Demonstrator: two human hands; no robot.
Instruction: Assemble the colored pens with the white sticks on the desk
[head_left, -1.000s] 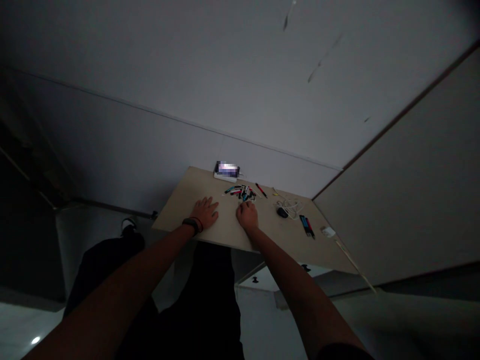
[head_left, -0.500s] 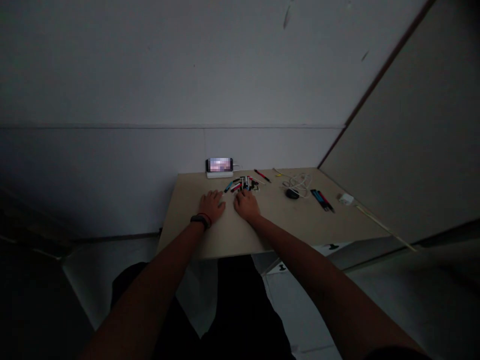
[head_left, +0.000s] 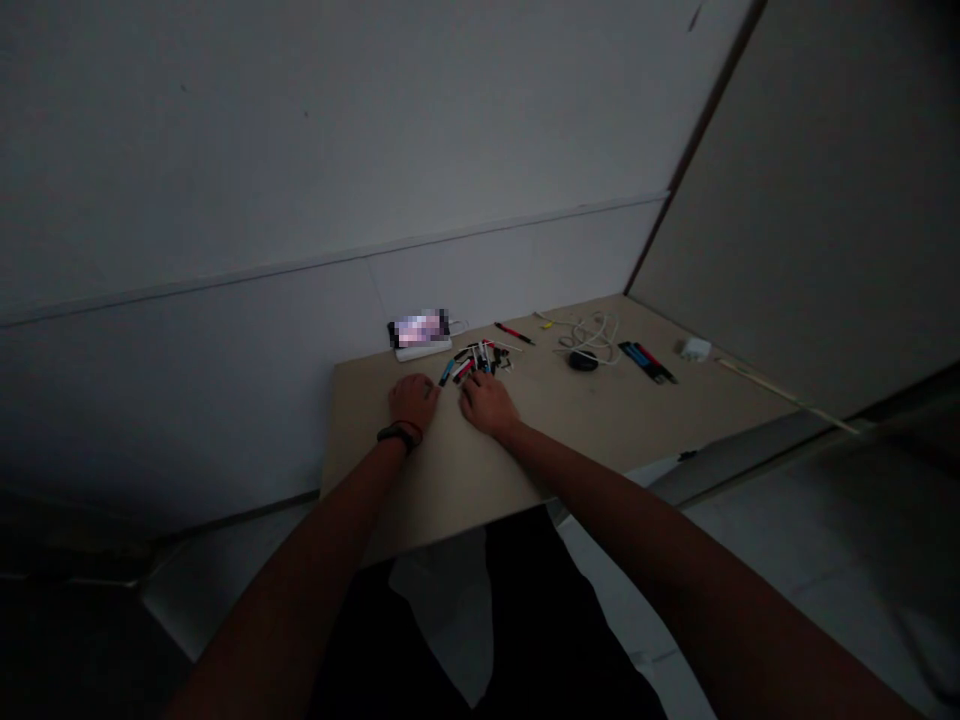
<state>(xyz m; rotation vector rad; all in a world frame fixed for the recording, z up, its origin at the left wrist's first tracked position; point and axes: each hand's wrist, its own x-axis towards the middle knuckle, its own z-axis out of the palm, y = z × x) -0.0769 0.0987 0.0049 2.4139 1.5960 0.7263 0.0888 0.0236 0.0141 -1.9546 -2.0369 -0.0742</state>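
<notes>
Your two hands lie on a flat, pale tan wooden board [head_left: 442, 480]. A white wall [head_left: 225, 200] rises behind it, and a big grey panel [head_left: 810, 180] stands on the right side.

Just past your hands is a messy little pile of pens and small parts [head_left: 476, 360], in red, blue, black and white. Nothing stands between your hands and this pile. Your left hand [head_left: 412, 400], with a thin black wristband [head_left: 397, 436] on the wrist, sits just below the pile's left end. Its fingers are loose and open and hold nothing. Your right hand [head_left: 487, 405] is closer, with its fingers [head_left: 476, 392] a bit curled and resting on the board. They hold nothing too, and they sit right by the pile's near edge. It is too dark to tell if they touch it.

Behind the pile, a phone with a blurred screen [head_left: 420, 328] lies on a white box [head_left: 424, 350]. To the right are a thin red and black pen [head_left: 514, 333], a loop of white cable [head_left: 596, 338], and a small, round black thing [head_left: 583, 361]. Farther right are blue and red sticks lying side by side [head_left: 646, 361], a little white block [head_left: 695, 349], and a long, thin, pale stick [head_left: 780, 395].
</notes>
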